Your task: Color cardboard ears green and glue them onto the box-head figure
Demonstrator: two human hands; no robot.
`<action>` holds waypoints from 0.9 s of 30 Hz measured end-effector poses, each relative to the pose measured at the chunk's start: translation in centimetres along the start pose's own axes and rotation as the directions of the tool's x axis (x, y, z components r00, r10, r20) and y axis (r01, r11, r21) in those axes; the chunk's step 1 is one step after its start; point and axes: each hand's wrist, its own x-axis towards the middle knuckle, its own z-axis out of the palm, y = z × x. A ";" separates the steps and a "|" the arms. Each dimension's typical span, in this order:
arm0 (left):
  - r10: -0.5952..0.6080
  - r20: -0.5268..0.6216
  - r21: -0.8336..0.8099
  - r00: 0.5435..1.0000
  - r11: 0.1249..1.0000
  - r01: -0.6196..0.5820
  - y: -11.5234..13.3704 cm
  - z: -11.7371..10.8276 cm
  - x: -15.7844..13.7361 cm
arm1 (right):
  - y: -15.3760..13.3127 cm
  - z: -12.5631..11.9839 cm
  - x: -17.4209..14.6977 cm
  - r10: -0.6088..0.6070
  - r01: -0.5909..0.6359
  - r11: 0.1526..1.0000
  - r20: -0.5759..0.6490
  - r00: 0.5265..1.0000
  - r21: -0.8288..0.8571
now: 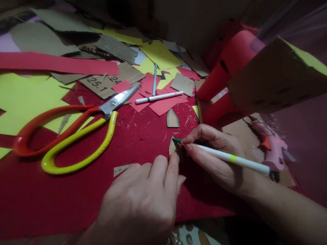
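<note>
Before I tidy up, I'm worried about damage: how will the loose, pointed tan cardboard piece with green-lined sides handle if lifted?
The pointed cardboard piece will probably stay stiff: it lies flat, without visible curl. Being so small, it's likely light. Its flat shape makes rolling unlikely.

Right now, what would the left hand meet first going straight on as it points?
Probably the green tip of the marker, just ahead of the fingers; the height gap is unclear.
</note>
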 end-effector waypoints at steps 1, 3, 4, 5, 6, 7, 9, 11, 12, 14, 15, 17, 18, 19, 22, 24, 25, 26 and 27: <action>0.002 0.005 0.001 1.000 1.000 -0.002 0.0 0.0 0.0 | 0.0 0.0 0.0 -0.009 0.009 1.000 0.003 1.000 -0.012; 0.006 0.027 0.008 1.000 1.000 -0.006 0.0 -0.1 0.0 | 0.0 -0.2 0.0 -0.030 0.031 0.999 0.032 0.999 -0.025; 0.008 0.039 0.010 0.999 1.000 -0.008 0.0 -0.2 0.0 | 0.0 -0.2 0.0 -0.047 0.048 0.999 0.050 0.998 -0.026; 0.006 0.047 0.013 0.999 1.000 -0.007 0.0 -0.2 0.0 | -0.1 -0.3 0.0 -0.063 0.065 0.998 0.068 0.996 -0.024; 0.000 0.047 0.015 0.999 1.000 -0.001 0.0 -0.2 0.0 | -0.1 -0.4 0.0 -0.079 0.081 0.997 0.084 0.993 -0.020; -0.005 0.035 0.016 0.999 1.000 0.004 0.0 -0.3 -0.1 | -0.1 -0.4 0.1 -0.091 0.093 0.996 0.096 0.991 -0.016; -0.006 0.027 0.016 1.000 1.000 0.006 0.0 -0.3 -0.2 | -0.1 -0.5 0.1 -0.101 0.104 0.994 0.112 0.989 -0.017; 0.005 0.025 0.013 1.000 1.000 -0.005 0.0 -0.3 -0.2 | -0.1 -0.5 0.1 -0.102 0.105 0.994 0.128 0.987 -0.021; 0.012 0.029 0.010 1.000 1.000 -0.012 -0.1 -0.3 -0.3 | -0.1 -0.6 0.1 -0.100 0.104 0.994 0.132 0.986 -0.022; 0.013 0.044 0.007 0.999 1.000 -0.014 -0.1 -0.3 -0.3 | -0.1 -0.6 0.1 -0.095 0.098 0.995 0.134 0.986 -0.021; 0.013 0.051 0.002 0.999 1.000 -0.013 -0.1 -0.3 -0.3 | -0.1 -0.6 0.1 -0.094 0.097 0.995 0.133 0.987 -0.020; 0.013 0.060 -0.007 0.998 1.000 -0.012 -0.1 -0.3 -0.3 | -0.1 -0.6 0.0 -0.090 0.094 0.995 0.136 0.987 -0.021; 0.015 0.056 -0.012 0.998 1.000 -0.015 -0.1 -0.3 -0.3 | -0.1 -0.6 0.0 -0.086 0.090 0.996 0.140 0.986 -0.022; 0.019 0.052 -0.013 0.998 1.000 -0.019 0.0 -0.3 -0.3 | -0.1 -0.6 0.0 -0.083 0.087 0.996 0.143 0.986 -0.022; 0.025 0.029 -0.004 0.999 1.000 -0.025 0.0 -0.4 -0.3 | -0.1 -0.5 0.0 -0.079 0.082 0.997 0.137 0.987 -0.013; 0.039 0.014 -0.010 0.999 0.999 -0.039 -0.1 -0.4 -0.3 | -0.1 -0.4 0.1 -0.095 0.096 0.995 0.123 0.988 -0.006; 0.042 0.010 -0.014 0.999 0.999 -0.041 -0.1 -0.4 -0.3 | -0.2 -0.4 0.2 -0.112 0.113 0.994 0.117 0.987 -0.003; 0.045 0.003 -0.019 0.999 0.999 -0.045 -0.1 -0.4 -0.3 | -0.2 -0.4 0.2 -0.135 0.136 0.991 0.112 0.984 -0.001; 0.048 -0.007 -0.022 0.999 0.999 -0.048 -0.1 -0.3 -0.3 | -0.2 -0.4 0.2 -0.163 0.164 0.986 0.104 0.981 0.003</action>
